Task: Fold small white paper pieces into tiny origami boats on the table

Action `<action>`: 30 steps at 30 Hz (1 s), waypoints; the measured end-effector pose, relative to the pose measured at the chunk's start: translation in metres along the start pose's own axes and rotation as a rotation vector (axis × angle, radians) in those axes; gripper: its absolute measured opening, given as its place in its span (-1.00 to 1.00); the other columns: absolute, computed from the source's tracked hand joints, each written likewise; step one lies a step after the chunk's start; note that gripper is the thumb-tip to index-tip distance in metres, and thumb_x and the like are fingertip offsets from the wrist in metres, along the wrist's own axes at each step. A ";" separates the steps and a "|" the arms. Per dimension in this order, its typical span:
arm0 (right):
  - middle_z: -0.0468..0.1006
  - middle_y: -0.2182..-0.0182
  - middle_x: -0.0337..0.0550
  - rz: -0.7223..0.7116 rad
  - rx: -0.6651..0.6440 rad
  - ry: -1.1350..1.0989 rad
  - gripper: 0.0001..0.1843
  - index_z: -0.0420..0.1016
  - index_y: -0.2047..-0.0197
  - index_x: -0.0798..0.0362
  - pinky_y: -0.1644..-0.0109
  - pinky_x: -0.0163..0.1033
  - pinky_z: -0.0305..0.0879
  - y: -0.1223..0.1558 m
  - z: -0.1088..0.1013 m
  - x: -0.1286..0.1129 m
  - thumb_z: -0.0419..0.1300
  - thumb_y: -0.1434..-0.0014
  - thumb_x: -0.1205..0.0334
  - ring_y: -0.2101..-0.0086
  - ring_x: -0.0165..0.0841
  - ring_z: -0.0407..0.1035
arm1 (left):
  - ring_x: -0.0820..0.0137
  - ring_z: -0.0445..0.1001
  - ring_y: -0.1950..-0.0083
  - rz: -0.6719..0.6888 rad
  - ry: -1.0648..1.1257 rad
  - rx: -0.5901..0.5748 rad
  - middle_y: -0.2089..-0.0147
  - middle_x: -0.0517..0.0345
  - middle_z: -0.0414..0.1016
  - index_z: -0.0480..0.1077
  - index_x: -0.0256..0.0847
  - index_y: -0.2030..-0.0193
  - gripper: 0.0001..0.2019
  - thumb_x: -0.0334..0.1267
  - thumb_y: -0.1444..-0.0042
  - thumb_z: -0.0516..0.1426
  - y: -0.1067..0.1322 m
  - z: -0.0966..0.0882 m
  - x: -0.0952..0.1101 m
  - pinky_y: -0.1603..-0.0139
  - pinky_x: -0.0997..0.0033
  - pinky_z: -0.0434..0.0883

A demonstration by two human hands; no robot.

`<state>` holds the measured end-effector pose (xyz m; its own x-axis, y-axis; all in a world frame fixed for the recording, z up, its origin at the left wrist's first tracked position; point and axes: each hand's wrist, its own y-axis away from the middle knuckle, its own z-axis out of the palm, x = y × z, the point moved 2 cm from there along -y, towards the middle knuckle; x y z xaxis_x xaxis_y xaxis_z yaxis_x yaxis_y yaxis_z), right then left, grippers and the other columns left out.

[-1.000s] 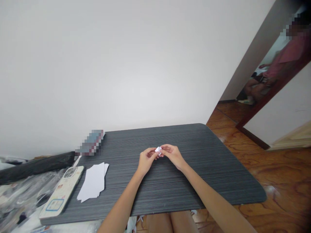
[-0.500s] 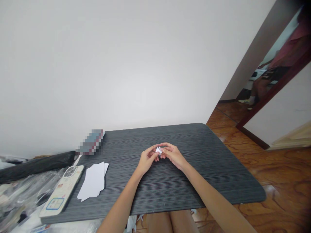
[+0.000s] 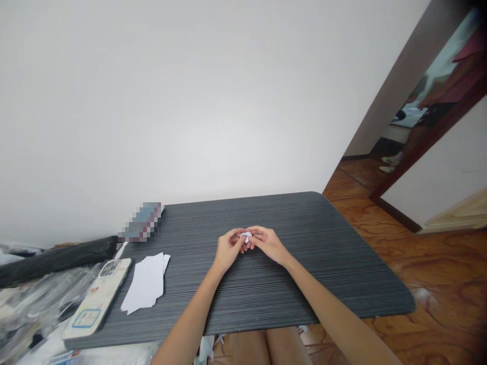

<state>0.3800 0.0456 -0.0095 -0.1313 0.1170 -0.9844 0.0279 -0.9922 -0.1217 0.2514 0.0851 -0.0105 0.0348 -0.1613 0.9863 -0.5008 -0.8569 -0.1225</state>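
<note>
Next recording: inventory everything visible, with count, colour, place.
table: one, dark grey, centre
folded paper: one, white, centre
paper sheets: several, white, table's left
phone: one, pale, table's left edge
pixelated object: one, blue-grey, table's far left corner
wall: one, white, behind
long roll: one, black, left
plastic wrapping: uncountable, clear, lower left
floor: one, brown, right
other person: one, pink top, right
left hand, right hand: two, holding folded paper
legs: two, lower middle

A white wall (image 3: 228, 111) backs the dark table (image 3: 323, 243).
</note>
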 end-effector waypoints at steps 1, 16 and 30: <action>0.44 0.53 -0.22 -0.010 0.003 0.023 -0.73 0.35 0.22 0.13 0.42 -0.30 0.29 0.000 0.000 0.003 0.17 0.02 0.22 0.54 -0.46 0.35 | 0.54 0.32 0.64 -0.002 -0.010 0.007 0.61 0.23 0.34 0.32 -0.36 0.22 -0.74 -0.22 0.01 0.09 0.000 0.001 0.000 0.61 0.57 0.31; 0.37 0.26 -0.10 -0.338 -0.024 0.761 -0.61 0.28 -0.04 -0.04 0.16 -0.18 0.27 0.009 -0.001 -0.002 0.06 -0.11 0.24 0.30 -0.33 0.31 | 0.59 0.19 0.80 -0.054 -0.113 0.045 0.79 0.31 0.24 0.29 -0.31 0.47 -0.79 -0.19 -0.02 0.02 0.001 -0.001 -0.004 0.77 0.66 0.13; 0.32 0.55 -0.23 -0.209 -0.019 0.458 -0.76 0.47 0.43 0.08 0.53 -0.36 0.15 0.005 -0.001 -0.012 0.03 -0.12 0.19 0.62 -0.51 0.18 | 0.58 0.23 0.71 0.053 -0.194 -0.080 0.70 0.28 0.29 0.36 -0.32 0.39 -0.72 -0.09 -0.01 0.06 0.007 -0.004 0.011 0.66 0.61 0.17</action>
<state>0.3830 0.0390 0.0018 0.3119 0.3245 -0.8930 0.0658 -0.9450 -0.3204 0.2453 0.0792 -0.0002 0.1690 -0.3030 0.9379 -0.5733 -0.8043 -0.1565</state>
